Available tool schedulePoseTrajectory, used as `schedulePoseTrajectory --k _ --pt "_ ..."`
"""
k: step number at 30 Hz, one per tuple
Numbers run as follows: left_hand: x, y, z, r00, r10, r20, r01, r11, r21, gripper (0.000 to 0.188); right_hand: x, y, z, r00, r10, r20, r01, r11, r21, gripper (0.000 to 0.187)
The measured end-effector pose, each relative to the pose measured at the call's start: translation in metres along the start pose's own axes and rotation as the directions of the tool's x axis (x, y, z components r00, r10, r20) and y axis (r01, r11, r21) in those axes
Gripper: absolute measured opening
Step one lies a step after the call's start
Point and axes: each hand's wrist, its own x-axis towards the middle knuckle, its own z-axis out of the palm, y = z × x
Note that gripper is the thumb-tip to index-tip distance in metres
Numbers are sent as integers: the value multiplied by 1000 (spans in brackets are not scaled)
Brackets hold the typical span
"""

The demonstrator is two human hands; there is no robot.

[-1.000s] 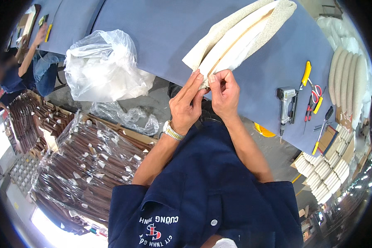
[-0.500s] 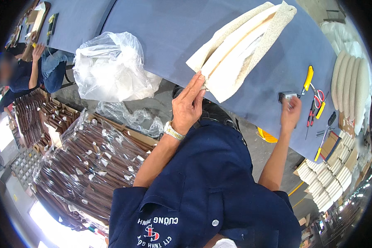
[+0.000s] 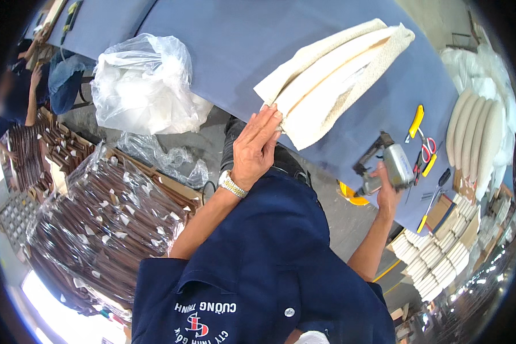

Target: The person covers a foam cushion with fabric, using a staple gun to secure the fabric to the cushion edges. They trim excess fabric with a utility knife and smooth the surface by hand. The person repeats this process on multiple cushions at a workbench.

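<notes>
Grasping the grey staple gun (image 3: 400, 165) in your right hand (image 3: 387, 194), you hold it tilted near the yellow-handled tool (image 3: 418, 119); your left hand (image 3: 255, 150) pinches the near end of the cream fabric piece (image 3: 355, 67), which lies on the blue-covered table (image 3: 229, 63), its pinched end at the edge.

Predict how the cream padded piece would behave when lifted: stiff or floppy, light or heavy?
On the cream padded piece, the fabric flaps would probably flop, since their edges lie open beside the white padding. It may feel light for its size, as mainly cloth and soft-looking padding show, though any core is hidden.
</notes>
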Motion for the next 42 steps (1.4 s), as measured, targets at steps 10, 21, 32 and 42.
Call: schedulePoseTrajectory --k 10,21,32,42 --pt "-3 6 8 999 -37 15 38 998 -53 48 -60 -118 112 579 -660 479 721 688 76 46" --pt "-2 7 6 999 -24 25 25 998 -53 51 -61 -115 116 607 -593 529 686 727 28 49" --pt "-4 8 8 998 -50 34 51 997 -52 52 -65 -112 114 629 -579 519 672 741 12 47" --pt "2 9 3 995 -73 68 74 997 -15 49 -57 -113 120 614 -570 546 641 764 78 50"
